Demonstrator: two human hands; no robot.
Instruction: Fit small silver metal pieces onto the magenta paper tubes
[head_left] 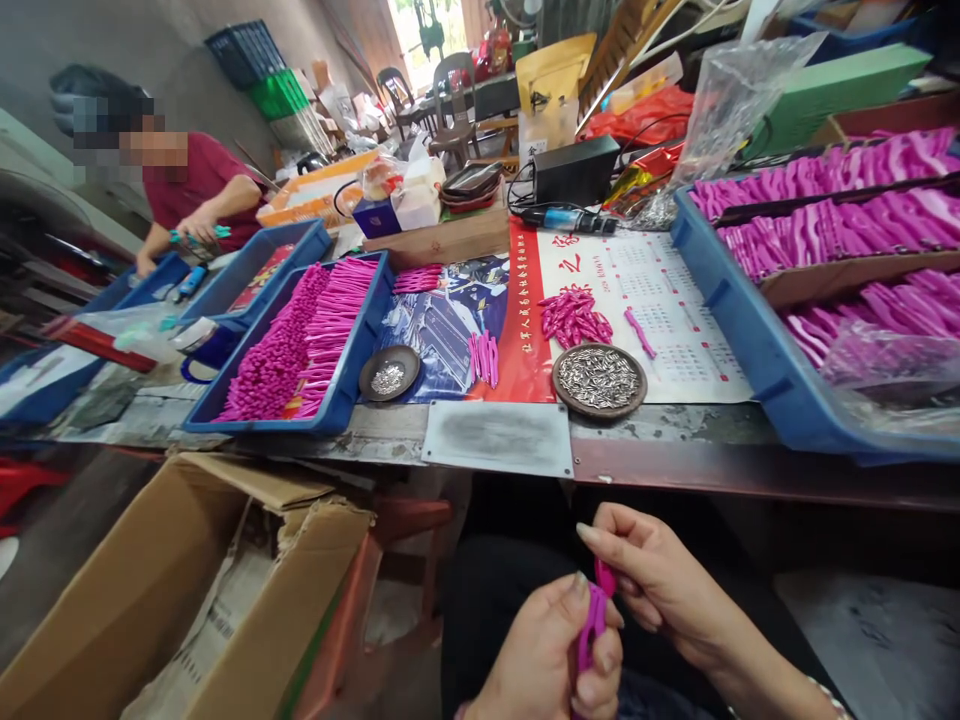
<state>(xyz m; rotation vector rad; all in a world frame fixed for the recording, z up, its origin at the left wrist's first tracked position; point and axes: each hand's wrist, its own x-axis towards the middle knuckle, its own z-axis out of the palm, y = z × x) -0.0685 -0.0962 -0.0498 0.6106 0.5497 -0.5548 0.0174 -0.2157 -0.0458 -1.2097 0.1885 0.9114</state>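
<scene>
Over my lap, just in front of the table edge, my left hand [555, 645] is closed round a slim magenta plastic piece [592, 625] with a long slot. My right hand [660, 575] pinches at its upper end, where a second magenta part [604, 577] shows between the fingers. I cannot tell whether the two parts are joined. On the table beyond stands a round dish [600, 382] full of small metal pieces. Behind it lies a heap of magenta pieces [576, 318], with a single magenta piece [639, 332] to its right.
A blue tray [352, 370] of magenta pieces stands left, another blue tray [739, 330] right. Between them are a smaller dish [389, 374] and a metal plate [497, 438] on the table edge. A cardboard box [300, 590] sits lower left. A co-worker [202, 190] works far left.
</scene>
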